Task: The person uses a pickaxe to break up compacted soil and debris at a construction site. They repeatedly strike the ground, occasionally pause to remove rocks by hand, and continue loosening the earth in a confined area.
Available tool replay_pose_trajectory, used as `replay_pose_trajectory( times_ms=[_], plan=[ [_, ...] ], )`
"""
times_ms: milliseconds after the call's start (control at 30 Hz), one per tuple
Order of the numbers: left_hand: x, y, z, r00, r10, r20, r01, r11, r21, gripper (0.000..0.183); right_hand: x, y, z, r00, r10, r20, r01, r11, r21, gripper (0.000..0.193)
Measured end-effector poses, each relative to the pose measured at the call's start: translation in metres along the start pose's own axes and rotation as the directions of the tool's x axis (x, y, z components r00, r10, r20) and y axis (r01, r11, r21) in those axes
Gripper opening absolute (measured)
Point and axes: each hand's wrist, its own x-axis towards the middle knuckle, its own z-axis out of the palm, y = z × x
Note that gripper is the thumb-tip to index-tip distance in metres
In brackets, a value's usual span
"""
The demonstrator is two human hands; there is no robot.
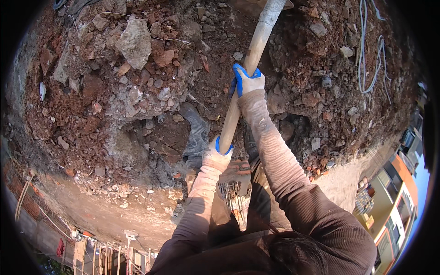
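One wooden handle [232, 115], right hand [250, 83] wrapped farther out, left hand [217, 154] nearer.

Just below the middle of the view, toward six o'clock, I can make out small, faint dark lettering on the back of a cream fabric glove with blue-coated fingers [217, 156], worn on the person's left hand [220, 150]; it's partly blurred.
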Motion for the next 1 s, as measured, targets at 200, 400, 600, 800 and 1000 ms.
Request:
replay_pose_trajectory(
  times_ms=[200, 400, 600, 800, 1000],
  plan=[
    [-0.042, -0.018, -0.018, 0.990, -0.137, 0.034, 0.138, 0.990, -0.021, 0.035, 0.067, 0.163, -0.002, 0.973, 0.028, -0.230, -0.131, 0.886, -0.446, 0.042],
    [-0.056, 0.039, -0.011, 0.964, -0.265, -0.004, 0.257, 0.939, -0.228, 0.031, 0.021, 0.067, 0.015, 0.983, 0.182, -0.011, -0.178, 0.946, -0.271, 0.025],
    [-0.087, 0.069, 0.010, 0.952, -0.263, 0.156, 0.292, 0.934, -0.208, 0.031, -0.033, 0.001, -0.032, 0.985, 0.088, 0.150, -0.055, 0.976, -0.209, 0.017],
    [0.008, 0.095, -0.013, 0.988, 0.133, 0.080, -0.121, 0.982, -0.143, 0.032, -0.037, -0.116, -0.032, 0.976, -0.217, 0.026, 0.217, 0.975, -0.039, 0.020],
    [-0.030, 0.023, -0.028, 0.970, -0.177, 0.164, 0.200, 0.971, -0.133, 0.036, 0.056, 0.088, 0.007, 0.965, 0.153, -0.214, -0.227, 0.894, -0.386, 0.040]
  ],
)
